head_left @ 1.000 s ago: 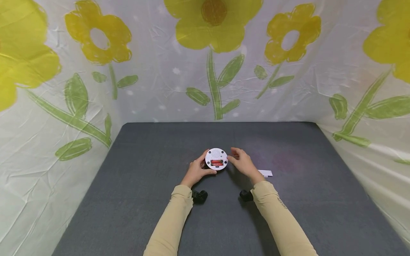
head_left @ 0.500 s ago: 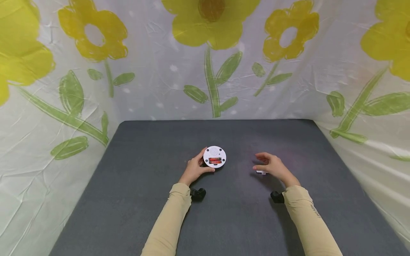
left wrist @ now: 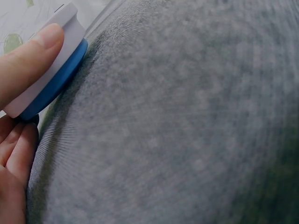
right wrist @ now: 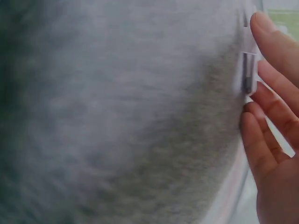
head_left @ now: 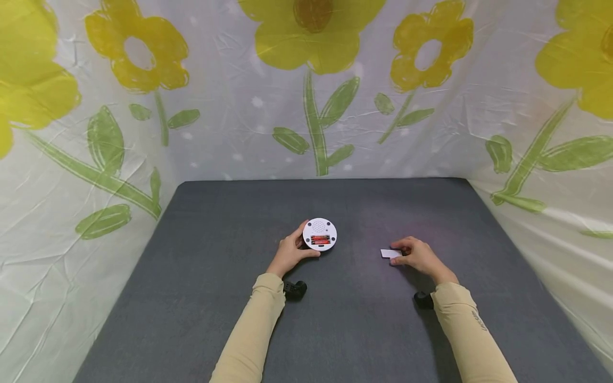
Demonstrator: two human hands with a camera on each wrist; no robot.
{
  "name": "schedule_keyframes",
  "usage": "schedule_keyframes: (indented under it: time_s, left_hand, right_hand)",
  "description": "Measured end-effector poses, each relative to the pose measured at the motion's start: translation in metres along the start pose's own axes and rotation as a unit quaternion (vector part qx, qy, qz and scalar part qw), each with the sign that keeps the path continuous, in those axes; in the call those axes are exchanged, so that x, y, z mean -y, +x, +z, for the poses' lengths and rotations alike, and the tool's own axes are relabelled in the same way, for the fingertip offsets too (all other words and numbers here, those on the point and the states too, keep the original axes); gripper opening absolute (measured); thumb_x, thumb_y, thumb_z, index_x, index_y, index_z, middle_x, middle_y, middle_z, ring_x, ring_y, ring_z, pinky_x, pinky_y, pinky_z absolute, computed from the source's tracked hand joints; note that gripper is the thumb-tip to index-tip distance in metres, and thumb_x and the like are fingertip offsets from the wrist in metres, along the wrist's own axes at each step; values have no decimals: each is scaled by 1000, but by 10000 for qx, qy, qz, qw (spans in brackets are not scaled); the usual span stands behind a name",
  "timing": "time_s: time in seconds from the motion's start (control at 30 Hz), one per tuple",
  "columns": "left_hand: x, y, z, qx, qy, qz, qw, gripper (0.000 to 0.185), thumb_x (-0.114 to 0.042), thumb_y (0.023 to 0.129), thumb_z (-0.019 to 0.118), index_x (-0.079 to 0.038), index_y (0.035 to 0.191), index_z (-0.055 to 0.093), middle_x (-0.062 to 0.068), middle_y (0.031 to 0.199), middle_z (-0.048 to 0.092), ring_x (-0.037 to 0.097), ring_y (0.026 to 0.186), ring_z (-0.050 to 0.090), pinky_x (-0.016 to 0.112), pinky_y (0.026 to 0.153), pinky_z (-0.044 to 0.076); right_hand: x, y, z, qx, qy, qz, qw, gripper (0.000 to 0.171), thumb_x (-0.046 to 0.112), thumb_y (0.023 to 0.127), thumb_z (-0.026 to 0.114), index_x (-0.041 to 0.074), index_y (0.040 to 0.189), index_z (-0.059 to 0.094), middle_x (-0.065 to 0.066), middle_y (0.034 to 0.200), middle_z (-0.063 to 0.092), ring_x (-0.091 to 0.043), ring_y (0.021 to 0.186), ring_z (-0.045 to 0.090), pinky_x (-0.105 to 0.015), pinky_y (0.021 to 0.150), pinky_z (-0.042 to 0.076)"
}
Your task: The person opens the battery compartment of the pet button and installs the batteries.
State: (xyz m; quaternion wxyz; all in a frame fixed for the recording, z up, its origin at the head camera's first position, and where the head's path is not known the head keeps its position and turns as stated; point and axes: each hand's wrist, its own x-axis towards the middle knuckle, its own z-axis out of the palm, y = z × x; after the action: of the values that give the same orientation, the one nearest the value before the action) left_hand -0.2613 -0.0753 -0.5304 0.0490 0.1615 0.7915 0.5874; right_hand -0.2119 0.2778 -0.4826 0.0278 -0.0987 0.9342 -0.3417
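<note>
A round white device point(head_left: 318, 227) lies face down near the middle of the table, its underside showing a dotted speaker grille and dark feet. Two red batteries point(head_left: 320, 240) sit in its uncovered compartment. My left hand point(head_left: 289, 254) grips its left side, thumb at the near edge and fingers behind. In the left wrist view, a blue part point(left wrist: 60, 77) shows below the white body. To the right, my right hand point(head_left: 421, 257) pinches a small white battery cover point(head_left: 388, 254) between thumb and fingers, close over the table. The cover's clip point(right wrist: 249, 72) shows in the right wrist view.
The dark grey table point(head_left: 354, 330) extends around both hands. A white curtain point(head_left: 220, 133) printed with yellow flowers stands behind and at both sides. Black wrist-worn camera mounts point(head_left: 295, 291) sit under the forearms.
My right hand has left the device's side, moved right and taken hold of the battery cover on the table. My left hand keeps its grip on the device.
</note>
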Motion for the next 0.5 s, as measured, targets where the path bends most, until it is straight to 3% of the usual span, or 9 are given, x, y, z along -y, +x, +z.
schedule_keyframes:
  time_s: [0.23, 0.5]
  left_hand:
    - [0, -1, 1, -1, 3, -26, 10000, 96, -18, 68, 83, -14, 147, 29, 6, 145, 34, 11, 125, 39, 29, 97, 38]
    - [-1, -2, 1, -46, 59, -20, 10000, 96, -19, 67, 84, -14, 147, 30, 6, 144, 35, 12, 125, 40, 30, 97, 38]
  right_hand:
    - [2, 1, 3, -185, -141, -27, 9997, 33, 13, 68, 83, 0, 95, 70, -10, 93, 59, -24, 82, 51, -34, 69, 39]
    - [9, 5, 3, -59, -223, 41, 9997, 28, 7, 66, 83, -1, 87, 67, -8, 86, 54, -23, 78, 49, -32, 66, 39]
